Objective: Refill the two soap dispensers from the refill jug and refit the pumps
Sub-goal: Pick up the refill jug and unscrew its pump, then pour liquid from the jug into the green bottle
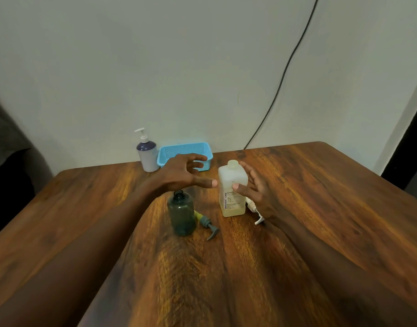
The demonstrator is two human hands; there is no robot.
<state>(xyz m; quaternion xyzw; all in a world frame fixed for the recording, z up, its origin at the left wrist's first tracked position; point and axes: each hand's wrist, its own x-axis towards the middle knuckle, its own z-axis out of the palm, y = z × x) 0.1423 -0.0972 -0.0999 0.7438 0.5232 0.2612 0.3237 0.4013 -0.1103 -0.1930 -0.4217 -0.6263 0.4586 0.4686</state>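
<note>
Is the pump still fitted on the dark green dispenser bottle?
No: the dark green bottle stands with its neck open, and its grey pump lies on the table beside it.

The refill jug (232,188), a pale square bottle standing near the middle of the tabletop, carries a label printed sideways up its front that reads "BIOCHEK CHG". The smaller print below it is too fine to read.
</note>
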